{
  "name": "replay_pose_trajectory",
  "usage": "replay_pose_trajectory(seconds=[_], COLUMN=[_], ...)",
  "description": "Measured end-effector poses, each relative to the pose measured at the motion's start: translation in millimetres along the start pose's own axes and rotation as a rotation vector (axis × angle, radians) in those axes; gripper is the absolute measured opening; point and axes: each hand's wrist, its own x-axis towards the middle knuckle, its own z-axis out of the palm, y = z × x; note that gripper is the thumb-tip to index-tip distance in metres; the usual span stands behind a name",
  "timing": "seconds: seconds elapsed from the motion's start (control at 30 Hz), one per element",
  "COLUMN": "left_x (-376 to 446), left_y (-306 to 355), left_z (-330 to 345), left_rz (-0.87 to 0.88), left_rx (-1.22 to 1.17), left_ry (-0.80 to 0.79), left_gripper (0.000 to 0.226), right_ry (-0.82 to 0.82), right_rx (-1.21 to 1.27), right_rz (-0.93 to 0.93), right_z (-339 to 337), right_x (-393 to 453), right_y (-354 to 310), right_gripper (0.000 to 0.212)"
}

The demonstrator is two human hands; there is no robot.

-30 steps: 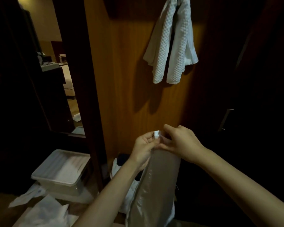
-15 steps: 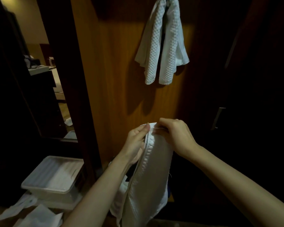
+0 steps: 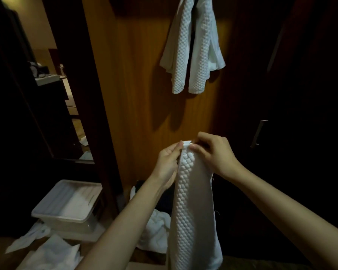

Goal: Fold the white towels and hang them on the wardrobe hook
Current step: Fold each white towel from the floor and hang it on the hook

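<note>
1. My left hand (image 3: 169, 161) and right hand (image 3: 213, 152) are close together in front of me, fingers curled, both pinching the top edge of a white waffle-weave towel (image 3: 191, 211). I grip it at the corners so the folded layers stay matched, I judge.
2. That towel hangs straight down from my fingertips as a long narrow strip, its lower end dropping out of view; held high like this, its own weight keeps it flat.
3. Below my arms lie more white towels (image 3: 154, 230) in a loose heap on the floor, with crumpled white cloth (image 3: 47, 252) to the left.
4. Beside that sits a pale plastic storage bin (image 3: 66, 203) with white fabric inside.
5. Farther off, on the wooden wardrobe panel (image 3: 137, 94), two waffle towels (image 3: 191, 55) already hang from above; the hook itself is out of view. My towel comes next, once folded.
</note>
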Motion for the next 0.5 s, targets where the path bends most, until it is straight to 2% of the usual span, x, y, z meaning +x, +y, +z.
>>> replay_pose_trajectory(seconds=[0.3,0.5], left_x=[-6,-13], left_y=[-4,-1], left_z=[4,0], left_rz=[-0.033,-0.01], left_rx=[0.002,-0.023], left_ry=[0.008,-0.067], left_gripper=[0.031,0.033], right_ry=[0.122,0.173], right_rx=[-0.015,-0.003], right_rz=[0.06,0.048], right_z=[8,14], right_x=[-8,-11], right_y=[10,8], right_gripper=[0.011,0.008])
